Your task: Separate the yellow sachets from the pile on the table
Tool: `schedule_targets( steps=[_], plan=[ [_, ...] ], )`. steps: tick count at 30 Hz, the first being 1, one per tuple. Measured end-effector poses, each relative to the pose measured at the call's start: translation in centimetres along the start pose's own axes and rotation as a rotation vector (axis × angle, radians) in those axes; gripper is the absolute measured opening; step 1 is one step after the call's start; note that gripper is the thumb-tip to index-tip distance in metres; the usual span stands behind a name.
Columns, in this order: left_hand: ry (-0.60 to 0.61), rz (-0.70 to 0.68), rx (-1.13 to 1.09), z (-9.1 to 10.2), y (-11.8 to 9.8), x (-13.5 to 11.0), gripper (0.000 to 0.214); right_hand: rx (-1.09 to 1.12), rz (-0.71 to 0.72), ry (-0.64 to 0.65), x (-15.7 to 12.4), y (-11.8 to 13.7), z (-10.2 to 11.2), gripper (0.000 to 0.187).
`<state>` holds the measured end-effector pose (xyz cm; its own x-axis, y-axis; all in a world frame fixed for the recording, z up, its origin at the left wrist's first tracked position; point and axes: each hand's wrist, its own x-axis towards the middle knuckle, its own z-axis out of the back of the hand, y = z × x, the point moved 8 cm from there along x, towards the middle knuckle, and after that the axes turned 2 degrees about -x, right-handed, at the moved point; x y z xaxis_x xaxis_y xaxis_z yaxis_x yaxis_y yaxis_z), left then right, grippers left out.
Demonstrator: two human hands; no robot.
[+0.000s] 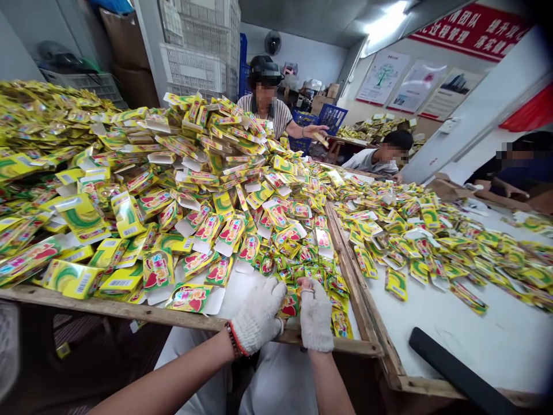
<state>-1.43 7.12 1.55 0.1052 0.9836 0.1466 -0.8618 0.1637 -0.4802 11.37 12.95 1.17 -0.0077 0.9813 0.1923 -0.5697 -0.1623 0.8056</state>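
Observation:
At the front edge of the table, my left hand (261, 311) in a white knitted glove has its fingers curled around the side of a small yellow-green candy box (289, 304). To the right of that box is my right hand (316, 314), also gloved, with bare fingertips bent inward over small shiny green packets. Whatever its fingers pinch is hidden. Loose candy packets (317, 271) lie just beyond both hands, and more wrapped packets (341, 323) lie by the right hand. A flat printed box (188, 298) rests left of my left hand.
A high heap of yellow boxes (216, 155) fills the left and far side. A wooden divider (352, 282) separates it from another table (466, 346) with scattered boxes. A black bar (449, 363) juts over that table. Several people work beyond; white crates (194, 66) stand behind.

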Motion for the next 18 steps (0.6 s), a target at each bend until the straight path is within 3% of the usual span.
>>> schedule_targets(
  steps=[5,9,15,18],
  plan=[
    [-0.093,0.077,-0.095,0.5,1.6,-0.2,0.046,0.034,0.024,0.014,-1.4,-0.5,0.7,0.039],
    [-0.073,0.005,-0.029,1.3,1.5,-0.2,0.051,-0.021,0.140,-0.001,-2.0,-0.4,2.3,0.025],
    [-0.008,-0.056,0.061,0.9,1.0,-0.1,0.056,-0.063,0.268,0.347,-2.3,1.4,0.5,0.020],
    [-0.015,-0.030,0.078,1.3,1.4,-0.1,0.056,0.048,0.063,0.452,-2.4,0.2,0.3,0.028]
  ],
)
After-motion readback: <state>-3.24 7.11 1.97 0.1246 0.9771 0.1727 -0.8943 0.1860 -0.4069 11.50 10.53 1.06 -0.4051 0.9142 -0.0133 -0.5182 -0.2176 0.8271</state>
